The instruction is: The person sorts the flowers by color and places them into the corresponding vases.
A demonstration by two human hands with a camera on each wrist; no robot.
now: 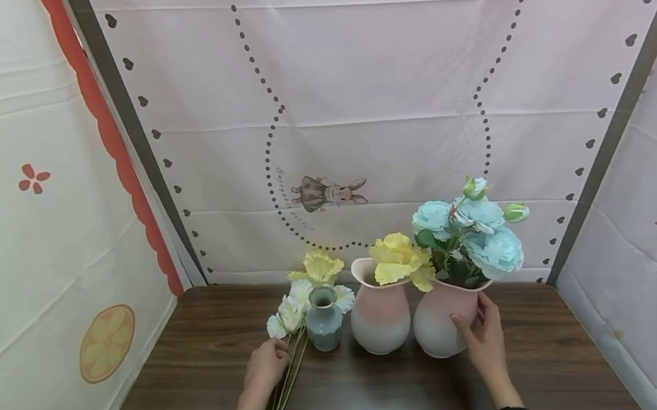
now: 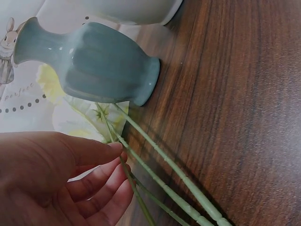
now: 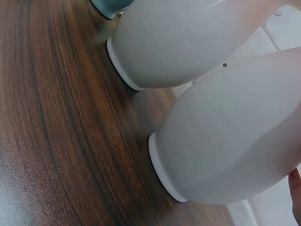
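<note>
Head view: I see the right hand (image 1: pixel 485 342) curled round the right pink vase (image 1: pixel 438 331) holding blue flowers (image 1: pixel 495 253). Left wrist: the left hand (image 2: pixel 56 162) pinches a stem (image 2: pixel 136 192) beside the blue vase (image 2: pixel 106 63), fingertips together. Right wrist: the right pink vase stands on the table (image 3: pixel 61 122).

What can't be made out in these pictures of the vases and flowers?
Head view: the lower stems of the blue flowers, hidden inside the rightmost pink vase.
Left wrist view: the lower ends of the flower stems, cut off by the bottom edge.
Right wrist view: most of the right hand, cut off by the right edge; most of the blue-grey vase, cut off by the top edge.
</note>
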